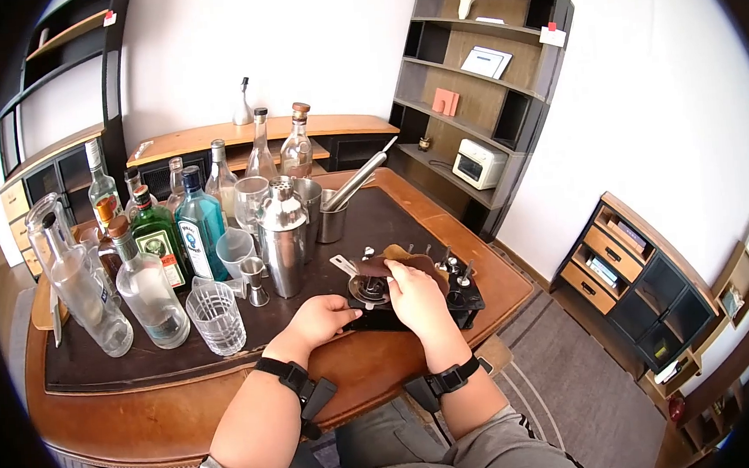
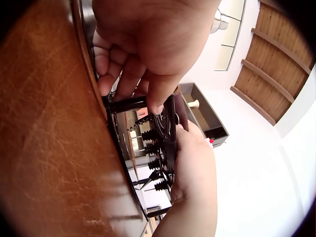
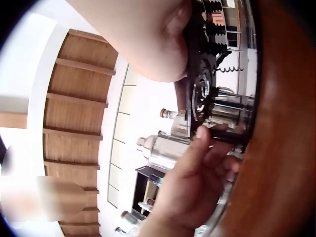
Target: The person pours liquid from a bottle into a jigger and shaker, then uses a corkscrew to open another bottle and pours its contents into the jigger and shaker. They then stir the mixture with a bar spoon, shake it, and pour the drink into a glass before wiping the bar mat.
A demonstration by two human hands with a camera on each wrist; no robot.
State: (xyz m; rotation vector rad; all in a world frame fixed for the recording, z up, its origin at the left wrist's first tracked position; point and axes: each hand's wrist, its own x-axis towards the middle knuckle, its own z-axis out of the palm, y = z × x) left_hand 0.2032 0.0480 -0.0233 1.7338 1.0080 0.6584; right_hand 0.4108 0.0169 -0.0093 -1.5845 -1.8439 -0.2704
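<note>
A black rack [image 1: 466, 301] of bar tools stands near the table's front edge; corkscrew-like spirals hang beneath its top in the left wrist view. The left hand [image 1: 318, 321] grips the rack's left end [image 2: 129, 104], thumb on top and fingers curled below. Over the rack's top, the right hand [image 1: 417, 296] holds a brown cloth or leather piece [image 1: 400, 256], its fingers bent onto it. Beside that piece lies a round metal strainer [image 1: 368, 289] with a flat handle. Part of the rack is hidden under the right hand.
Left of the hands stand a steel shaker [image 1: 284, 248], a jigger [image 1: 256, 284], a cut glass [image 1: 217, 316] and several bottles, among them a green one [image 1: 157, 234]. A metal cup [image 1: 332, 218] with tools stands behind. Shelves [image 1: 476, 73] rise beyond the table [image 1: 188, 417].
</note>
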